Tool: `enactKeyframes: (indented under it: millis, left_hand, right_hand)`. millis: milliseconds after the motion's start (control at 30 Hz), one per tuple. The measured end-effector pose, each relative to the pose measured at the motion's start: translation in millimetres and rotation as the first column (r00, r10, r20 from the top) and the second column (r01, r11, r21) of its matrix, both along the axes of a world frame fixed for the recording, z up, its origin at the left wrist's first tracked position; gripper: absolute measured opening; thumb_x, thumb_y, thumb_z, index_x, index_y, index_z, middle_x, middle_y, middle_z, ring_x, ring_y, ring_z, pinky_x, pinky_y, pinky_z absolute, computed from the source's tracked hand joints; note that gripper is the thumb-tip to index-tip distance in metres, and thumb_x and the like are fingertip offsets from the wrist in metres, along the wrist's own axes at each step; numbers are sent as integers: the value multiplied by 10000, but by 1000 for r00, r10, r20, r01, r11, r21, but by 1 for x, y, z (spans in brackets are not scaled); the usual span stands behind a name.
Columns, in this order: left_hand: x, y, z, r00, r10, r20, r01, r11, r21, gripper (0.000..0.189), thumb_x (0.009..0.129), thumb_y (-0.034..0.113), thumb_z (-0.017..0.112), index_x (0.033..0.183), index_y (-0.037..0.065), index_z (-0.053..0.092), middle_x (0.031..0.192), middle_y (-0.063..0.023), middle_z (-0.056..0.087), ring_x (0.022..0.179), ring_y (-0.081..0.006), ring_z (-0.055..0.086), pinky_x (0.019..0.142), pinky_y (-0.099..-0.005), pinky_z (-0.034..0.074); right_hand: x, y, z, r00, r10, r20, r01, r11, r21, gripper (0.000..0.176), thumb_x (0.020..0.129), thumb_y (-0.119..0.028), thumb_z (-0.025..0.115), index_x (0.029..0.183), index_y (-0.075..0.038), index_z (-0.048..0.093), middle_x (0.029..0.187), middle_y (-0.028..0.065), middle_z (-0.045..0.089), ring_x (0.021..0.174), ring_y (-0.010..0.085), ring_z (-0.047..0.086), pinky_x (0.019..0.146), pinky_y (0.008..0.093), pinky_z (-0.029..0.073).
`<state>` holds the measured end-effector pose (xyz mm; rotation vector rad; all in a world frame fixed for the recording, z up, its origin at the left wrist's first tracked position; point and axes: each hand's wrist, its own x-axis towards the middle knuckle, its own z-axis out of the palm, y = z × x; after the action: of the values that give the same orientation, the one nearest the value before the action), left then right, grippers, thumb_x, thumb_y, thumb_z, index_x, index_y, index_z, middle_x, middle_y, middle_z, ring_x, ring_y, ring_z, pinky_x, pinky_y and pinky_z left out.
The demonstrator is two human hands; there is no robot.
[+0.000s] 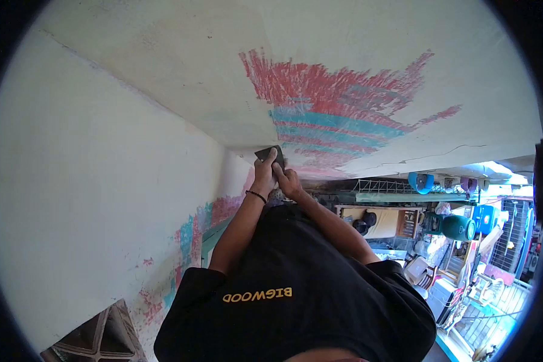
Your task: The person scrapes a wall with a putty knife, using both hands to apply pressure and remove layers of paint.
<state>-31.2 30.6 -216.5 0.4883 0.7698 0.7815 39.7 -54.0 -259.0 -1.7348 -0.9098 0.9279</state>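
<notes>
Both of my hands meet at the wall (356, 66), close to the corner. My left hand (264, 174), with a dark bracelet on the wrist, grips a dark, flat scraper (279, 156), one finger stretched along it. From the other side my right hand (291, 184) closes on the same scraper, fingers bent at its lower end. The scraper's edge lies against the wall, just below a patch of red and blue paint (344, 123) with ragged edges. Pale, bare-looking surface surrounds this patch.
A second wall (102, 163) meets this one on the left, with red and blue paint low down and a vent-like opening (96, 338). To the right are a wire rack (398, 187), a wooden bench (377, 223), a green gas cylinder (458, 227) and a blue container (485, 218).
</notes>
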Motion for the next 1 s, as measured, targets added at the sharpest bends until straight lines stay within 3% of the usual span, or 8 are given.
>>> enactKeyframes:
  millis: [33,167,267,533,633,767,900,1000]
  left_hand:
    - [-1,-1,5,1000,-8,5,8,1000,-7,244,902,157,724,1046,19,584,908,-86,634,745,-234,658,663,-385,595]
    - [5,1,31,1000,17,-14,-16,998,64,249,905,165,723,1049,19,583,917,-82,630,745,-231,658,668,-386,596]
    - [1,2,-10,1000,-6,3,6,1000,5,249,907,171,721,1048,20,583,917,-76,625,741,-227,655,662,-382,593]
    - [-2,-1,-1,996,-81,-32,82,996,29,282,932,241,698,1072,36,564,909,-59,609,771,-216,651,702,-380,597]
    - [3,3,10,999,-39,-24,40,997,60,256,917,205,713,1039,22,582,893,-69,624,727,-219,651,648,-369,583]
    - [4,2,28,996,-2,-90,5,999,31,250,902,185,728,1024,15,591,894,-77,633,698,-219,648,623,-363,577]
    - [3,2,9,1000,-9,-2,9,999,-34,272,892,188,739,1025,7,585,875,-77,624,686,-217,639,625,-364,580]
    - [2,4,22,999,-9,-35,10,1000,5,253,894,180,738,1017,21,585,871,-66,613,697,-206,634,618,-366,573]
  right_hand:
    - [3,1,5,999,6,-52,-11,996,-92,713,993,-548,467,648,56,626,557,198,572,597,253,614,631,434,467]
    - [2,4,21,996,-9,-91,6,999,-40,729,992,-563,460,650,60,625,560,184,578,600,240,608,624,427,461]
    - [3,2,7,999,-3,-43,-1,997,-71,745,985,-582,458,647,61,623,557,176,576,605,237,611,622,425,461]
    - [-2,1,9,996,-55,-68,39,977,-208,740,978,-589,458,677,63,638,620,218,620,663,281,630,693,444,477]
    - [-4,0,10,999,-37,-18,38,998,47,588,994,-507,485,876,25,704,624,254,583,631,370,638,620,488,454]
    - [-6,1,6,1000,-12,-22,11,998,-56,455,1001,-450,497,1212,-81,663,660,239,593,630,394,624,615,491,456]
    - [-9,-3,-18,979,-20,204,-5,993,118,426,1007,-438,491,1132,-92,706,675,242,607,658,405,627,616,495,455]
    - [-8,5,1,998,-32,45,33,999,-22,431,1011,-433,486,1031,-84,737,670,240,612,658,404,624,612,496,452]
